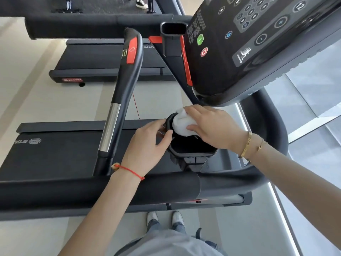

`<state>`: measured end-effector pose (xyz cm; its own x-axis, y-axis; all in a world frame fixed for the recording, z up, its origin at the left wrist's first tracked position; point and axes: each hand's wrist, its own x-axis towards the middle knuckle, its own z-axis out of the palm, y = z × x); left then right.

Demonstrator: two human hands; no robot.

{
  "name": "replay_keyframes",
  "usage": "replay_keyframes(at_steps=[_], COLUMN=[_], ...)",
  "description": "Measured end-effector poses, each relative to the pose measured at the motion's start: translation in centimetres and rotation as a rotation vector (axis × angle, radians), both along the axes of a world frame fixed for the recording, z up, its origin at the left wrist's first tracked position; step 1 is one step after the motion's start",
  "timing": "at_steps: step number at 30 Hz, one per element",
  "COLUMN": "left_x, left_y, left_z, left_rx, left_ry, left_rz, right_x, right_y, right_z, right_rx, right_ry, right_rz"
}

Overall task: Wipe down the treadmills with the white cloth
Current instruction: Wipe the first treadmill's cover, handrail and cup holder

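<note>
head view: one white cloth [182, 122], bunched and soft, pressed into the black cup holder [191, 145] of the near treadmill [55, 154]; right hand [212, 126] grip clenched around cloth; left hand [147, 143] grasping the holder rim; two treadmills visible, second treadmill [96, 58] beyond

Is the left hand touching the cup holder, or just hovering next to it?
Touching. The head view shows the left hand with thumb and fingers on the near-left rim of the cup holder, steadying it, while the right hand presses the white cloth into it.
</note>
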<state>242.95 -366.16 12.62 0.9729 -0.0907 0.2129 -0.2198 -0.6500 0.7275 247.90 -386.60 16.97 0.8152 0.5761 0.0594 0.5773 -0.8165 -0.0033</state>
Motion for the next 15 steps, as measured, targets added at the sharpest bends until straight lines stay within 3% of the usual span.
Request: replay_keyframes(at_steps=[5, 15], left_x=[0.1, -0.2], left_y=[0.0, 0.0], left_z=[-0.3, 0.0], left_rx=[-0.005, 0.000], left_ry=[0.005, 0.013], left_rz=[0.000, 0.019], right_x=[2.0, 0.0], right_y=[1.3, -0.9], right_z=[0.0, -1.2], right_rx=[-0.144, 0.183], right_ry=[-0.044, 0.048], right_rz=[0.158, -0.062])
